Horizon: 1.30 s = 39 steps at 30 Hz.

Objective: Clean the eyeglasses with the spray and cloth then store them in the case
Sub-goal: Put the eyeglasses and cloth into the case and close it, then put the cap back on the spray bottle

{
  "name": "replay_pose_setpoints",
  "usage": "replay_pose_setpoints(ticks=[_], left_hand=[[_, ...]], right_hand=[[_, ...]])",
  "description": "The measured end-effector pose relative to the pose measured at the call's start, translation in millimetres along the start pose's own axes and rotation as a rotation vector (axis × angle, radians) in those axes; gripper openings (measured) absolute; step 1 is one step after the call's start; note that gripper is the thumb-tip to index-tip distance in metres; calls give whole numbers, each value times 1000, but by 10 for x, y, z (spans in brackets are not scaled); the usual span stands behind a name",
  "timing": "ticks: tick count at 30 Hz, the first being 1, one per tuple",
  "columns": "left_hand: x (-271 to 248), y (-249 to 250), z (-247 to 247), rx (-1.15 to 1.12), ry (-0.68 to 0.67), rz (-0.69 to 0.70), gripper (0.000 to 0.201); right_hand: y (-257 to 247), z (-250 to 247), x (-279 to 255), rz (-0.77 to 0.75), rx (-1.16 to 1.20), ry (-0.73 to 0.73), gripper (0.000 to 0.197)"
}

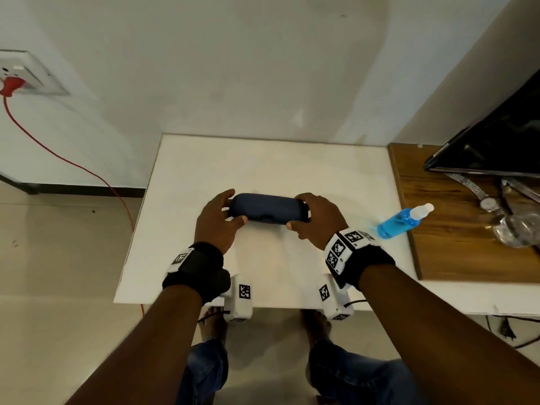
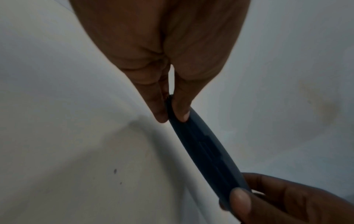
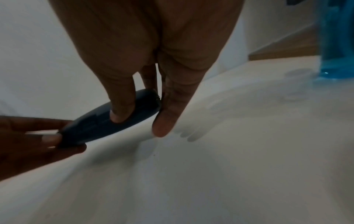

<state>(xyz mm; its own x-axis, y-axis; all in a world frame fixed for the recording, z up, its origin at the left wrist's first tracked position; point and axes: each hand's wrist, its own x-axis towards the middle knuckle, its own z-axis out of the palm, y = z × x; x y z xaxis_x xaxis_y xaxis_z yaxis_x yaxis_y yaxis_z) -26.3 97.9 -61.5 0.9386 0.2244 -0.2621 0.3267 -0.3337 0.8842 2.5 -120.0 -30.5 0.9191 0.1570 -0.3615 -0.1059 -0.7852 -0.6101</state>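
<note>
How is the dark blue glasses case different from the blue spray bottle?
The glasses case is dark navy and solid; the spray bottle is see-through with bright blue liquid and a white cap. The case is held at its ends by the left hand and right hand; the bottle stands untouched on the white table. The case lies sideways and closed; the bottle stands upright. Both are blue.

Closed dark blue oval case [image 1: 268,208]: contents hidden, ends covered by left hand [image 1: 217,220] and right hand [image 1: 317,217]. Black flat screen [image 1: 496,141] cut off by right edge. Blue-liquid spray bottle [image 3: 337,39] cut off, blurred in right wrist view.
</note>
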Motion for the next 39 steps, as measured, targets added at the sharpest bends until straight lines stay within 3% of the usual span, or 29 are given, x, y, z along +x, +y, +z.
replay_pose_setpoints(ticks=[7, 16, 23, 28, 33, 39], left_hand=[[106, -146, -243, -163, 142, -86, 57], [164, -266, -377, -300, 312, -205, 64], [159, -256, -241, -230, 323, -155, 52], [79, -130, -127, -39, 330, -31, 39], [-76, 35, 134, 156, 177, 110, 27], [-343, 175, 698, 326, -100, 265, 28]], right_hand=[[-282, 285, 261, -129, -331, -132, 56], [-670, 539, 740, -144, -335, -8, 50], [-751, 662, 825, -151, -344, 12, 53], [-670, 537, 643, -86, -320, 13, 69], [-309, 280, 161, 14, -218, 111, 57], [354, -61, -412, 187, -53, 285, 31]])
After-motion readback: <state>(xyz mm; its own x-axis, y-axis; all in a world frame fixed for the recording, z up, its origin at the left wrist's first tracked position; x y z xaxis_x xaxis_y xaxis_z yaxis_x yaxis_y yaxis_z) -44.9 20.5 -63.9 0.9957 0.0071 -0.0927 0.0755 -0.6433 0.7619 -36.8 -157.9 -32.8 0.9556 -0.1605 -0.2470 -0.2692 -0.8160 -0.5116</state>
